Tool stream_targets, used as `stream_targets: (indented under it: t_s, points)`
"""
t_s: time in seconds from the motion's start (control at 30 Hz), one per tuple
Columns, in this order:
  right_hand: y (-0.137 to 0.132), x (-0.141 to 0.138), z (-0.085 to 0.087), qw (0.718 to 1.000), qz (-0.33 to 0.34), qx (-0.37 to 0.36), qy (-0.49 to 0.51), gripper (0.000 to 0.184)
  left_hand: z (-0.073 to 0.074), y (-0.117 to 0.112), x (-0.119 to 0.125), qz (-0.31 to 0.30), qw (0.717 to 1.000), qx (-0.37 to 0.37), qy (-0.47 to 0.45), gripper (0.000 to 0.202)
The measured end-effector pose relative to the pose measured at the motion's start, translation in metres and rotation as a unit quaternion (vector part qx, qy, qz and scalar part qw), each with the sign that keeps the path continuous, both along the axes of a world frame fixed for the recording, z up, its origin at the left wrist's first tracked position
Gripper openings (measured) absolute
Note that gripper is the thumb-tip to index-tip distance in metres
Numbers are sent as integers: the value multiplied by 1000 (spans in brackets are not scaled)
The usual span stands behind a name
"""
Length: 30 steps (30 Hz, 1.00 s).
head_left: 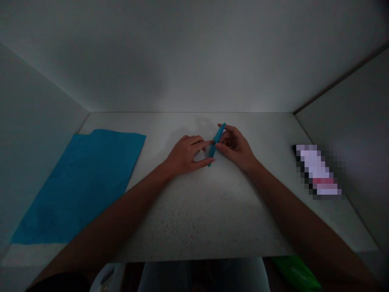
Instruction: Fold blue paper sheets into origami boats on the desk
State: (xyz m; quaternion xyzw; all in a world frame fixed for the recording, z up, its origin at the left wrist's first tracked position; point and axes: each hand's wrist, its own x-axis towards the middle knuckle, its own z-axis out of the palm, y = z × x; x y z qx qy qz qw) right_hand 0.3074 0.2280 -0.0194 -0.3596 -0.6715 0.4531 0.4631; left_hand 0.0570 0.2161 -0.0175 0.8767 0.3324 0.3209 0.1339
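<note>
A narrow strip of folded blue paper (pixel 216 144) stands tilted at the middle of the white speckled tabletop (pixel 212 215). My left hand (pixel 185 156) pinches its lower part between fingers and thumb from the left side. From the right, my right hand (pixel 234 148) grips its upper part, with the fingers curled around it. The hands nearly meet, and they hide part of the strip. A large flat sheet of blue paper (pixel 75 186) lies on the left of the table, apart from both hands.
White walls (pixel 194 52) close in the table at the back and both sides. A pixelated, unreadable flat object (pixel 317 170) lies at the right edge. A green item (pixel 294 273) shows below the table's front edge, near my lap.
</note>
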Motion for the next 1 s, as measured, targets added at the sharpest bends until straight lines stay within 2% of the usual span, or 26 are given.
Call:
stream_targets:
  t_s: [0.07,0.17,0.33,0.43,0.57,0.8,1.0]
  points:
    - [-1,1,0,999,25,25,-36,61,0,0,0,-9,999,-47,6,64]
    - [-3,1,-1,993,66,42,-85,56,0,1,0,8,995,-102,-7,72]
    - [-5,1,-2,987,67,88,-112,74,0,2,0,-6,995,-102,-21,77]
    - [-5,2,-3,985,59,106,-125,77,0,1,0,-13,995,-98,-17,79]
    - [-5,4,-2,985,54,109,-123,69,1,1,1,3,993,-115,-39,79]
    - [-6,6,0,987,1,113,-116,46,3,4,0,17,987,-145,-72,70]
    - [-7,4,4,988,-47,98,-107,34,5,4,-3,85,974,-163,-132,56]
